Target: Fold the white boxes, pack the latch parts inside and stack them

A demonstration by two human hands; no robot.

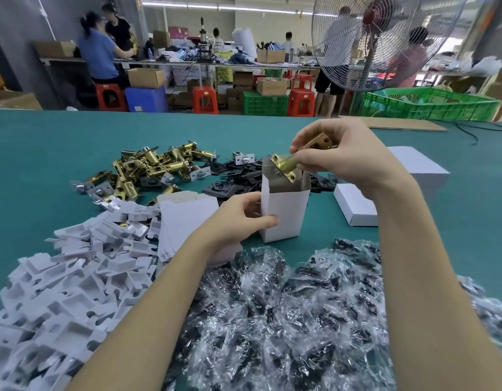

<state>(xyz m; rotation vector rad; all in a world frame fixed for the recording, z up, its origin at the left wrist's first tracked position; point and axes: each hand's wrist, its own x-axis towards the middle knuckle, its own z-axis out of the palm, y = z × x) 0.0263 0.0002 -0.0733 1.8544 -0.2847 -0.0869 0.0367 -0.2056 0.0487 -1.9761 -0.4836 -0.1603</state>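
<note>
Green table (60, 131), left hand (245, 214) steadying white box (283, 213), right hand (337, 156) holding latch (285, 166)

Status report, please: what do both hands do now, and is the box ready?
Left hand holds upright white box, top open. Right hand holds brass latch over the opening, not yet inside. Nothing blocks the opening.

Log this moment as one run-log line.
left hand: holds open white box upright | right hand: lowering brass latch in

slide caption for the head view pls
Left hand steadies an open white box while right hand lowers a brass latch in.
</note>
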